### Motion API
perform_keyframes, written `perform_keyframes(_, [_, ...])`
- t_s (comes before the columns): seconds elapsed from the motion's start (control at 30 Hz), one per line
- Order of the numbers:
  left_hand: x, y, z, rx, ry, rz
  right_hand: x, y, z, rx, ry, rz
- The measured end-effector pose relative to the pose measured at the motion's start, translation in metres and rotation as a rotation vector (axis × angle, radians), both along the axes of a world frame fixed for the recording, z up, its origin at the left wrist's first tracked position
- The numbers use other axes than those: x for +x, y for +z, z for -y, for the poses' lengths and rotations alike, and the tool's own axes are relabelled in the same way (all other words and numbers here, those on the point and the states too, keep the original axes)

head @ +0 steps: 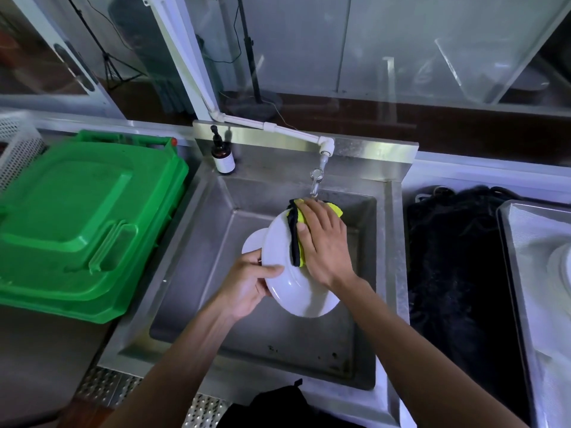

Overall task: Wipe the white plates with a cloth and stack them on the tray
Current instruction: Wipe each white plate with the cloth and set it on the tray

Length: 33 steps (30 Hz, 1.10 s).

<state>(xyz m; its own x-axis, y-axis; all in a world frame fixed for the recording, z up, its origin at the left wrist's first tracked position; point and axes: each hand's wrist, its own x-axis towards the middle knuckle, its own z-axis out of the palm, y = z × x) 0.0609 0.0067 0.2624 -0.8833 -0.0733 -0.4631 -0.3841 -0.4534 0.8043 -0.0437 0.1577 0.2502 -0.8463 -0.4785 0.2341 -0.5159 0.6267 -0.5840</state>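
Note:
Over the steel sink I hold a white plate tilted, its underside facing me. My left hand grips its left rim, thumb across the plate. My right hand presses a yellow cloth with a black edge flat against the plate's upper part, fingers spread. A second white plate shows behind the first, partly hidden. At the far right a metal tray holds a white plate cut off by the frame edge.
A tap hangs just above the cloth. A brown pump bottle stands at the sink's back left corner. A green plastic lid lies left of the sink, a white perforated basket behind it. A black mat lies right.

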Motion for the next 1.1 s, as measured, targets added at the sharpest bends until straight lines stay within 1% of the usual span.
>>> perform_keyframes(0.2, [-0.004,0.001,0.022,-0.057,-0.152,0.028,0.018,0.006,0.019,0.027,0.218,-0.183])
perform_keyframes(0.4, [-0.004,0.002,0.047,-0.050,-0.282,0.059,0.013,0.007,0.028,0.107,0.389,-0.282])
perform_keyframes(0.53, [-0.004,0.004,0.055,-0.058,-0.281,0.070,0.004,0.008,0.028,0.118,0.438,-0.295])
perform_keyframes(0.67, [-0.002,0.005,0.058,-0.062,-0.226,0.047,0.003,0.007,0.035,0.065,0.327,-0.250])
perform_keyframes(0.83, [0.005,0.004,0.063,-0.101,-0.167,0.031,0.002,-0.006,0.044,-0.026,0.036,-0.078])
perform_keyframes(0.93, [0.007,0.003,0.065,-0.119,-0.124,0.027,0.002,-0.016,0.048,-0.086,-0.098,0.017])
perform_keyframes(1.1, [0.011,0.000,0.066,-0.131,-0.072,0.032,0.010,-0.028,0.053,-0.197,-0.233,0.128])
